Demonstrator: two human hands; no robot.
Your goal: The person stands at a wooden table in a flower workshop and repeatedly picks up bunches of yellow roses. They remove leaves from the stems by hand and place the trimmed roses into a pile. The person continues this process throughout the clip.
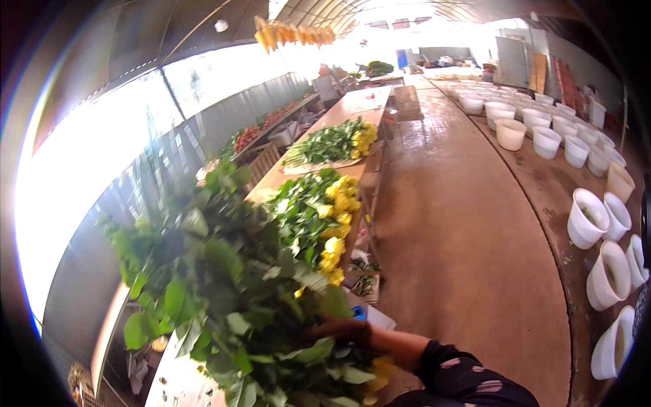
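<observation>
A large bundle of leafy green stems [239, 285] fills the near left of the head view, with a yellow bloom [379, 376] low at its right side. Into the right side of this bundle reaches my right hand [343, 329], gripping it; leaves cover most of the fingers. My left hand is out of view. Just beyond lie more cut yellow roses [335, 244] on the long wooden table [272, 185], blooms toward the aisle. Farther along, another bunch of yellow roses [333, 142] rests on a sheet of paper [325, 166].
Rows of white plastic buckets [588, 219] stand on the right of the concrete floor [457, 229]. Red flowers [247, 138] lie on a shelf along the left wall. A person [326, 86] stands near the far end of the table. Under the table sits a cardboard box [367, 287].
</observation>
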